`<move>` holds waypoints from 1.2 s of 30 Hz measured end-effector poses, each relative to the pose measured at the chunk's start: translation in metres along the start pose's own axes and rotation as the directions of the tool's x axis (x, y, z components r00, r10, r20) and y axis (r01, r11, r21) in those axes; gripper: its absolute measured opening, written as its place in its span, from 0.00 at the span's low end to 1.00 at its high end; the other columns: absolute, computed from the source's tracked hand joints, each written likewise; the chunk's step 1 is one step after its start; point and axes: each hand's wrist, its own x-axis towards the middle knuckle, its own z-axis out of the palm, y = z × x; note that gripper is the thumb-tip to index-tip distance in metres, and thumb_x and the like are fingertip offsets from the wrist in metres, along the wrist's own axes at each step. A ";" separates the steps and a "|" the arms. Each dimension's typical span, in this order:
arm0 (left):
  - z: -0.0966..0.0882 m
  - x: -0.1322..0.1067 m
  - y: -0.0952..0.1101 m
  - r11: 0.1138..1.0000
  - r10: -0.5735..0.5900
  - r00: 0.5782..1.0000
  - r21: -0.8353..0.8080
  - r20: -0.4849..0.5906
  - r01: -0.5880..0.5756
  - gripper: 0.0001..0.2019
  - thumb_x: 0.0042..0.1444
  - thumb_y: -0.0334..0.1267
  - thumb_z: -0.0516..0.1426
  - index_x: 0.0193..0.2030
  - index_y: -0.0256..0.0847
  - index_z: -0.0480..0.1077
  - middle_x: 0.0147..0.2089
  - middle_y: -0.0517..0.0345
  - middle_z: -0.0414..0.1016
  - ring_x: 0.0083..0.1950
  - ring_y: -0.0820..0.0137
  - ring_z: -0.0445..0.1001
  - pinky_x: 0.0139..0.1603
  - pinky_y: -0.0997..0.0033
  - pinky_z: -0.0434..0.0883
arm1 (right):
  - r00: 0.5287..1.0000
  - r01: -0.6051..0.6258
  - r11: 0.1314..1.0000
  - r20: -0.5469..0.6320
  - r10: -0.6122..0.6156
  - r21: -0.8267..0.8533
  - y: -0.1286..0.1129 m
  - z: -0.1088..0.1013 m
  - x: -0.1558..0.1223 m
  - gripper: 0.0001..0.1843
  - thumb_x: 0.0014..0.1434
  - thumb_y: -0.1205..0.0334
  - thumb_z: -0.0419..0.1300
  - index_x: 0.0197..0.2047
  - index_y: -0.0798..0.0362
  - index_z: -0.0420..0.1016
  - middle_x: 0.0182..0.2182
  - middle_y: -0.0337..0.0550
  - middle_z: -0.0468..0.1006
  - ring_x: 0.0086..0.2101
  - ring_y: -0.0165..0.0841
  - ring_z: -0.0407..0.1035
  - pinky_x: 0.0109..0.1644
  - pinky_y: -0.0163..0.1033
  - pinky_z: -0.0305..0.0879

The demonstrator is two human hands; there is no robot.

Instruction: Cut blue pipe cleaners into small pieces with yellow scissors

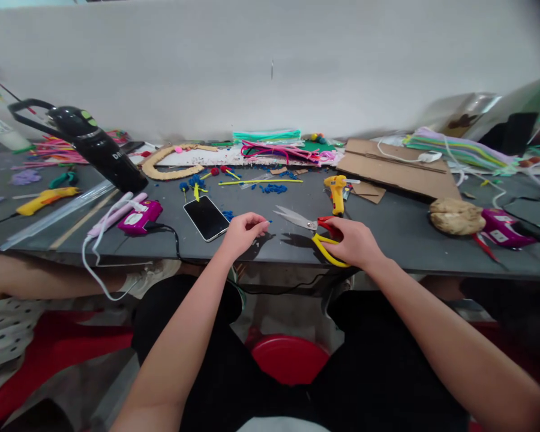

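Note:
My right hand (355, 240) grips scissors (315, 225) with one red and one yellow handle loop. Their blades are parted and point left, toward my left hand (247, 233). That hand is closed in a pinch at the front of the grey table (292, 198). A speck of blue shows at its fingertips, too small to name. Just left of it lies a phone (206, 218) with a dark screen. Blue scraps (273, 188) and a yellow pipe cleaner (260, 182) lie beyond my hands. Behind the scissors is a yellow glue gun (337, 193).
At left a black bottle (101, 150) stands near a purple box (140, 217) with cables. Cardboard (396, 168) and pipe cleaner bundles (270, 137) line the back. A purple device (506, 228) sits at right. Below is a red stool (290, 359).

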 end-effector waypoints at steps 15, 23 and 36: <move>0.006 -0.009 0.005 0.995 0.088 0.995 0.048 -0.049 -0.085 0.12 0.59 0.45 0.56 0.38 0.37 0.73 0.32 0.55 0.77 0.32 0.71 0.75 0.37 0.71 0.73 | 0.993 0.099 0.993 0.065 -0.104 0.072 0.005 0.007 -0.004 0.16 0.54 0.52 0.59 0.40 0.53 0.77 0.30 0.41 0.78 0.28 0.31 0.65 0.34 0.35 0.59; 0.006 -0.009 0.002 0.990 0.131 0.991 0.061 -0.037 -0.129 0.12 0.59 0.44 0.57 0.37 0.37 0.74 0.31 0.56 0.77 0.31 0.71 0.75 0.31 0.75 0.70 | 0.990 0.129 0.988 0.050 -0.133 0.086 0.005 0.011 -0.002 0.14 0.53 0.52 0.61 0.38 0.53 0.78 0.27 0.41 0.77 0.26 0.31 0.64 0.32 0.36 0.59; 0.006 -0.007 0.002 0.992 0.130 0.989 0.016 -0.068 -0.129 0.11 0.59 0.43 0.58 0.36 0.36 0.74 0.31 0.55 0.78 0.30 0.72 0.75 0.34 0.73 0.72 | 0.990 0.127 0.986 0.049 -0.133 0.109 0.007 0.012 -0.002 0.14 0.53 0.52 0.62 0.37 0.53 0.78 0.27 0.41 0.77 0.26 0.31 0.65 0.32 0.36 0.58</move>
